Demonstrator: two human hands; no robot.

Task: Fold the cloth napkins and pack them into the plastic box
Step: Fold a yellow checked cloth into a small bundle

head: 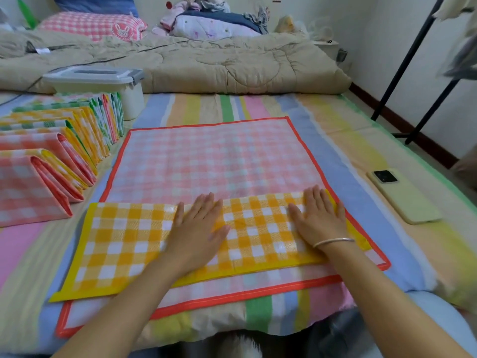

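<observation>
Yellow gingham napkin: folded to a flat strip, lying across the near edge of the pink one. Pink gingham napkin, orange-red hem: spread flat, unfolded, centre of frame. Folded napkins, pink, yellow and green: overlapping row at 9–10 o'clock. Plastic box, grey lid on: 11 o'clock, touching the row's far end.

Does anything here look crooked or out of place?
Slightly. The yellow napkin lies askew on the pink napkin, its left end sticking out past the pink one's red border. Both hands press it flat. The box is lidded.
</observation>
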